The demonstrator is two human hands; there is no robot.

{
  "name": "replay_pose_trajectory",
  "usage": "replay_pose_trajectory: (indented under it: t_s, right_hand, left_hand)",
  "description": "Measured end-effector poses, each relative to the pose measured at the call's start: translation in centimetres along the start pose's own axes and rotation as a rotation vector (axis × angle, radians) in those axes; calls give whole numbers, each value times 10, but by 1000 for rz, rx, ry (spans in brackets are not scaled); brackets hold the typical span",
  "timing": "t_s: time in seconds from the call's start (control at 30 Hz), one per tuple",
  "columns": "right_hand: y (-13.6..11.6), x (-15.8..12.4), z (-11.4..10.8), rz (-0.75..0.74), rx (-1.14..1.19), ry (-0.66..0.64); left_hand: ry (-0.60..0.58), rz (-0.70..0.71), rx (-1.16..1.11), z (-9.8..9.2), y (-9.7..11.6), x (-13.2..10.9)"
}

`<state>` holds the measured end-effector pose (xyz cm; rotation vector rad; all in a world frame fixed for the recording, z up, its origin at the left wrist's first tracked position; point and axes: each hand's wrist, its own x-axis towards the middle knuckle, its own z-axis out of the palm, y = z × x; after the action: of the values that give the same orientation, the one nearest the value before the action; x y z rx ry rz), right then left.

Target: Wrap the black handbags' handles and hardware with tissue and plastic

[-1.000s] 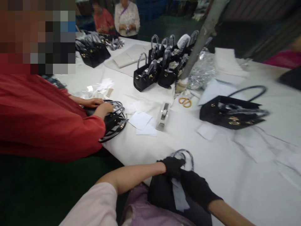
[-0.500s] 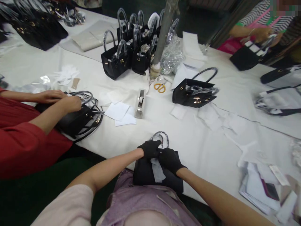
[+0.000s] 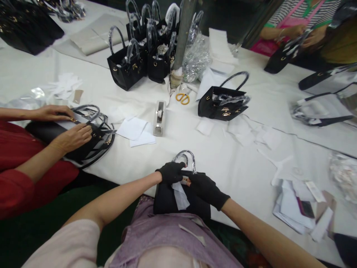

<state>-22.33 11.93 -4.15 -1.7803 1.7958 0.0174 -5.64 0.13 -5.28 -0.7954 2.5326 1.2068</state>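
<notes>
A small black handbag (image 3: 167, 201) lies flat at the table's near edge, partly on my lap, its plastic-wrapped handles (image 3: 186, 159) pointing away from me. Both my hands wear black gloves. My left hand (image 3: 170, 172) is closed on the bag's top edge near the handles. My right hand (image 3: 205, 187) pinches the bag's front by its clasp, where a white paper strip (image 3: 180, 195) hangs down over the flap.
A tape dispenser (image 3: 158, 117), white paper sheets (image 3: 135, 131) and orange scissors (image 3: 182, 98) lie mid-table. Several upright black handbags (image 3: 131, 67) stand by a grey pole (image 3: 184, 29); another bag (image 3: 221, 105) sits right. A person in red (image 3: 16, 163) handles a bag at left. Paper scraps (image 3: 298, 212) lie at right.
The view swung right and downward, bringing the right side of the table into sight. My hands stayed on the bag, shifting slightly toward its clasp. The person in red kept working on a bag.
</notes>
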Motion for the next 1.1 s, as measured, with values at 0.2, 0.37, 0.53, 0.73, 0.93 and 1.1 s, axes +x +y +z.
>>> replay_pose_trajectory:
  t_s: [0.2, 0.37, 0.53, 0.73, 0.93, 1.1]
  right_hand:
    - [-15, -4, 4, 179, 65, 108]
    - [-6, 1, -5, 108, 210, 85]
    - [-11, 7, -6, 105, 51, -5]
    - [-18, -2, 2, 70, 128, 167]
    - [-5, 12, -23, 76, 130, -57]
    - [-11, 21, -32, -13, 0, -123]
  left_hand:
    - [10, 54, 3, -2, 2, -2]
    - [39, 103, 23, 3, 4, -6]
    - [229, 36, 31, 30, 6, -10]
    - [408, -22, -128, 46, 6, -14]
    - [274, -45, -86, 32, 11, -10]
    - [252, -174, 46, 29, 25, -6]
